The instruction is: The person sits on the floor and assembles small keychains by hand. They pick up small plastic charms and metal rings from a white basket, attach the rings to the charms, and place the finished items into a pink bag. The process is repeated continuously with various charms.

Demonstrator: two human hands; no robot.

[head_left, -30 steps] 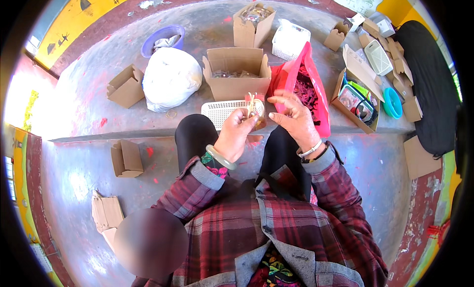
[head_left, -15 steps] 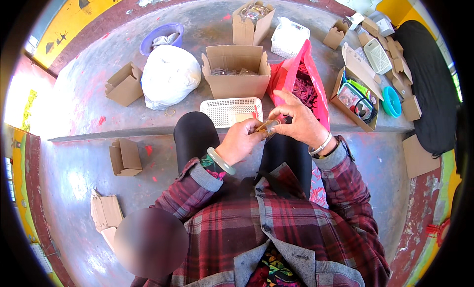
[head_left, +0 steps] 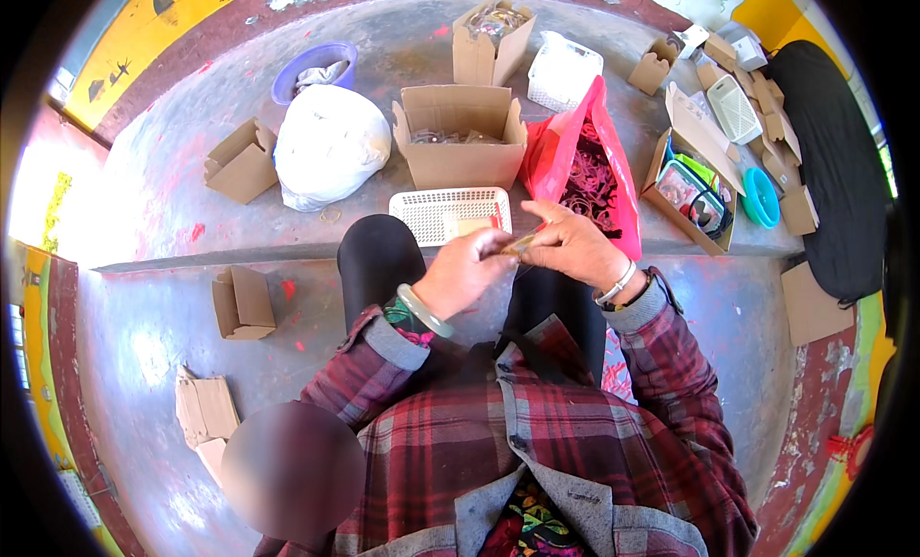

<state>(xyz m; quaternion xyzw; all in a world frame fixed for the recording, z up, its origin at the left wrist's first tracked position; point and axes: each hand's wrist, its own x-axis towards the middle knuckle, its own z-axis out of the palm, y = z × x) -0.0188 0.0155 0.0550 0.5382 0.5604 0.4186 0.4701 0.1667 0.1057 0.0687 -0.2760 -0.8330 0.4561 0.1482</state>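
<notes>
A small gold-coloured piece (head_left: 518, 245) is pinched between my two hands above my knees; its exact kind is too small to make out. My left hand (head_left: 464, 272) is closed on its left end, fingertips pressed together. My right hand (head_left: 578, 252) grips the other end between thumb and fingers, with its index finger raised. Just beyond them, a white perforated basket (head_left: 422, 215) holds a pale flat piece with a red edge. Right of the basket leans a pink-red bag (head_left: 625, 212), its mouth showing many dark red bands (head_left: 587, 188).
Behind the basket stands an open cardboard box (head_left: 455, 164) of clear-wrapped pieces. A white plastic sack (head_left: 331, 150) and a purple basin (head_left: 287, 82) lie left. On the right are an open carton (head_left: 661, 188), a teal basket (head_left: 761, 197) and piled boxes. A step edge (head_left: 211, 263) crosses ahead.
My right hand has tilted over the gold-coloured piece and its raised finger has come down leftward. Both hands still hold the piece, which now shows as a narrower strip.
</notes>
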